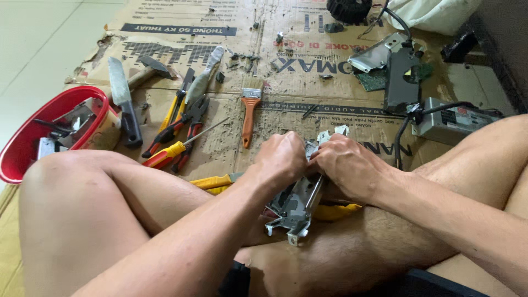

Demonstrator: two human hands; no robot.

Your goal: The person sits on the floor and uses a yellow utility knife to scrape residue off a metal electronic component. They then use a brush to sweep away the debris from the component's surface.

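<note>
Sitting cross-legged on flattened cardboard [308,118], I have both forearms angled in from the lower corners, meeting over my lap. My left hand [281,159] is balled into a fist, knuckles up, fingers curled tight around the upper end of a grey metal bracket assembly [294,206]. My right hand [347,165] comes in from four o'clock, wrist bent, fingers pressed together and wrapped over the same piece just beside the left, the two hands touching at the knuckles. The assembly hangs down from my grip toward six o'clock, resting against my shin, its small white tabs sticking out at the bottom. Something yellow [335,212] lies under it; I cannot tell what it is.

At nine o'clock from my left hand, a yellow-handled tool [212,181] pokes out from behind my knee. Farther out at ten o'clock lie a red and yellow screwdriver [168,154], red-handled pliers [190,129] and a black-handled knife [122,99], with a red bowl [19,148] of odd parts at the far left. At twelve o'clock an orange-handled paintbrush [250,107] lies upright on the cardboard. At two o'clock sit a dark bracket part [401,80] and a grey power box [451,121] with a black cable, and beyond them a black knobbed wheel [348,10] at the top edge.
</note>
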